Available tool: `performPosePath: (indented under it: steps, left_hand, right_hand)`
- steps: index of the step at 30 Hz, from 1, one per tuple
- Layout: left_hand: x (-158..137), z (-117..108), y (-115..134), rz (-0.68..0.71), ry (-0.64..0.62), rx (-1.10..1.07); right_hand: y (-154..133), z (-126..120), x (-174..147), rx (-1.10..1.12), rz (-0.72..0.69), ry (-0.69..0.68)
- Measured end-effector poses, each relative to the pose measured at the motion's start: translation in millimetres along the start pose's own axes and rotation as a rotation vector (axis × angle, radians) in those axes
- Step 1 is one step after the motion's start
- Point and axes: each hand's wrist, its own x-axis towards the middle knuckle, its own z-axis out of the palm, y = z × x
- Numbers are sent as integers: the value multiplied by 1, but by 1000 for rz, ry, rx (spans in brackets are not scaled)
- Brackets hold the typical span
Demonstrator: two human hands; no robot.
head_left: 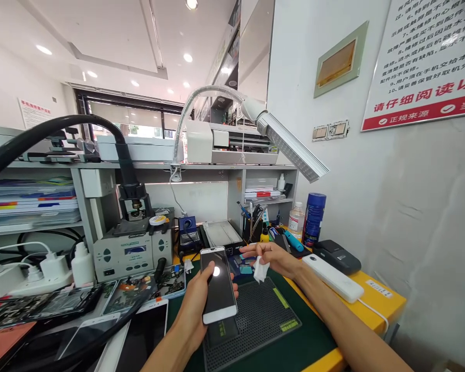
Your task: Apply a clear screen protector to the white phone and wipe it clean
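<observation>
My left hand (197, 295) is wrapped round a white smartphone (219, 289) with a dark screen, its thumb lying on the glass. A bright round reflection shows on the screen. To the right, my right hand (273, 257) pinches a crumpled white tissue (261, 269), with the other fingers stretched toward the phone but apart from it. Below both hands lies a dark perforated work mat (258, 315) with yellow-green labels, on a green sheet (306, 341). A flat dark piece (222, 331) rests on the mat, partly hidden by the phone.
A grey soldering station (134, 253) stands at the left, near opened phone boards (129, 294) and a black hose. At the right are a white power strip (333, 276), a black box (337, 256) and a blue can (314, 219). A lamp (290, 144) hangs overhead.
</observation>
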Motion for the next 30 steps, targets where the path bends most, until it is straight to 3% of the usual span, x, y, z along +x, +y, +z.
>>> performPosePath:
  steps: [6, 10, 15, 22, 30]
  left_hand:
    - [5, -1, 0, -6, 1, -70]
    - [5, 0, 3, 7, 53, -20]
    - [5, 0, 5, 95, 142, 27]
    - [2, 6, 6, 177, 244, 51]
    - [8, -5, 5, 273, 236, 132]
  right_hand:
    - [13, 9, 6, 113, 58, 120]
    - [12, 21, 5, 113, 122, 44]
    - [14, 54, 2, 166, 169, -93]
    - [25, 81, 1, 169, 188, 52]
    - [25, 88, -4, 126, 267, 21]
